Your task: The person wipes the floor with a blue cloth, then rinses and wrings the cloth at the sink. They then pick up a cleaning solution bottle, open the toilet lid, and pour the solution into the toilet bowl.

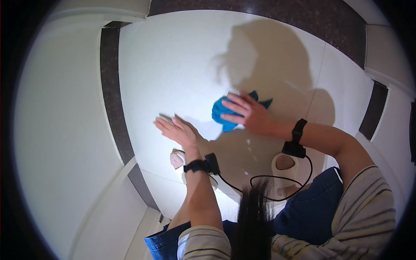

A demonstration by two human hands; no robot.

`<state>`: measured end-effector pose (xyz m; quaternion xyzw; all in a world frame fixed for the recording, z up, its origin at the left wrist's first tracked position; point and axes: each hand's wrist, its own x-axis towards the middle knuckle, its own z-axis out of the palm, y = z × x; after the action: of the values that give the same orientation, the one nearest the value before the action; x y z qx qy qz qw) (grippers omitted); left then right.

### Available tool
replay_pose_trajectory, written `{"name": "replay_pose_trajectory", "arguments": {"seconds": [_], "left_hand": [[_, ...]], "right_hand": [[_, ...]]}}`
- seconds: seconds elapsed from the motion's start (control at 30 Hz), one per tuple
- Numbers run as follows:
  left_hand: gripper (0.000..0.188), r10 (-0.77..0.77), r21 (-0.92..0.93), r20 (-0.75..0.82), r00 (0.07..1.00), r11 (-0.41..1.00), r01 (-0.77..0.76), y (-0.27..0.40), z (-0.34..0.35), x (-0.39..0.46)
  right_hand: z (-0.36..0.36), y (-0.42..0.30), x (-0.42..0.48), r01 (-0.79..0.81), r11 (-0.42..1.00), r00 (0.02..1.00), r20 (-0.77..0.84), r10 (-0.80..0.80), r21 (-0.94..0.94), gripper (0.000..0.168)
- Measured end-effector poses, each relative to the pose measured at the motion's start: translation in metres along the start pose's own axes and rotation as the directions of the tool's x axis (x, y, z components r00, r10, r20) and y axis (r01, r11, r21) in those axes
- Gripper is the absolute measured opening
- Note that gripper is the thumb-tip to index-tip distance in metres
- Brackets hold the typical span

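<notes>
A crumpled blue cloth (221,113) lies on the glossy white tiled floor (162,65), with two pointed corners sticking out at its far right. My right hand (250,113) holds the cloth under its spread fingers, palm down, against the floor. Part of the cloth is hidden beneath the hand. To the left, my left hand (177,131) is empty, its fingers stretched out and the thumb a little apart. It hovers over the floor near my left shoe; the exact height is hard to tell.
Black straps with small boxes circle my wrists, joined by a black cable (276,177). My light shoes (286,167) stand on the tiles. Dark brown stone borders (113,81) run along the white walls (65,97). Dark hair (255,217) hangs into view.
</notes>
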<state>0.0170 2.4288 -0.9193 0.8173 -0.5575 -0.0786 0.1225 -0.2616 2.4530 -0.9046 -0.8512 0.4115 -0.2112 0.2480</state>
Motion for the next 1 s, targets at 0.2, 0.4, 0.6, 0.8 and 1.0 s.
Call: {"name": "replay_pose_trajectory", "arguments": {"seconds": [0.2, 0.4, 0.6, 0.8, 1.0], "left_hand": [[0.060, -0.153, 0.123, 0.038, 0.988, 0.981, 0.147, 0.006, -0.001, -0.063], [0.060, -0.130, 0.182, 0.051, 0.990, 0.976, 0.118, 0.003, 0.011, -0.061], [0.061, -0.122, 0.152, 0.056, 0.991, 0.982, 0.112, -0.001, 0.006, -0.061], [0.061, -0.125, 0.099, 0.089, 0.988, 0.988, 0.116, 0.008, 0.001, -0.058], [0.063, -0.169, 0.113, 0.089, 0.982, 0.981, 0.158, 0.002, 0.000, -0.063]], "right_hand": [[-0.052, 0.057, 0.044, -0.449, 0.881, 0.853, -0.366, 0.373, -0.149, 0.057], [0.013, 0.009, 0.052, -0.088, 0.994, 0.996, -0.030, 0.086, -0.071, 0.046], [0.009, 0.051, 0.113, -0.210, 0.974, 0.925, -0.339, 0.172, -0.080, 0.050], [0.022, 0.071, 0.220, -0.318, 0.928, 0.829, -0.531, 0.174, -0.194, 0.052], [0.063, 0.003, 0.173, 0.201, 0.979, 0.974, -0.112, -0.195, 0.044, 0.054]]}}
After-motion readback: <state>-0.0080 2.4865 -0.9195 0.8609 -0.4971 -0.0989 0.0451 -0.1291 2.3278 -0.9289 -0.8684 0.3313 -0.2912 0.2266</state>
